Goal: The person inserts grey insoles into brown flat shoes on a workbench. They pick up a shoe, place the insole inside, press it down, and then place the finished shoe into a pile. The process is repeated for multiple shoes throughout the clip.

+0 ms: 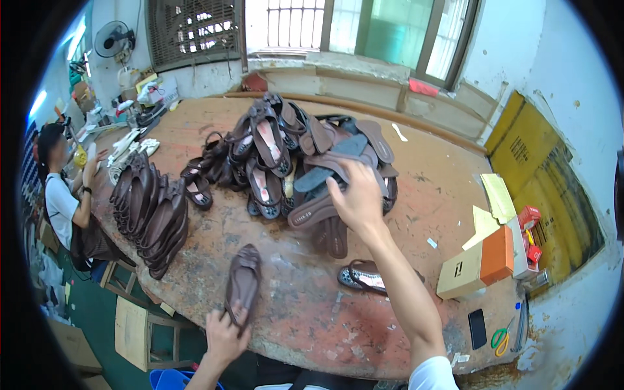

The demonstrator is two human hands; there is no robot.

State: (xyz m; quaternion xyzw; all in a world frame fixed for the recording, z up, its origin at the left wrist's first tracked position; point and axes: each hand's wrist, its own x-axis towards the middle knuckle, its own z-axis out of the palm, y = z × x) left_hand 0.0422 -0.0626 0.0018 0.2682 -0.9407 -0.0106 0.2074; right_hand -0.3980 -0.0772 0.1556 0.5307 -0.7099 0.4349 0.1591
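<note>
My left hand (224, 338) is closed round the heel end of a dark brown flat shoe (244, 283). The shoe lies on the worn table near its front edge, toe pointing away. Out over a heap of loose insoles, my right hand (359, 198) has its thumb apart from its fingers, and I see nothing gripped in it. Brown insoles (313, 213) and dark green ones (313, 179) lie under and around it. Beneath my right forearm sits another brown shoe (364, 277) with a pale patterned inside, partly covered by the arm.
A pile of brown shoes (266, 140) stands behind the insoles. Stacked brown shoes (153, 218) line the left edge, near a co-worker (62, 195). To the right are a box (474, 263), a phone (477, 329) and scissors (500, 341). A wooden stool (133, 335) stands below the table.
</note>
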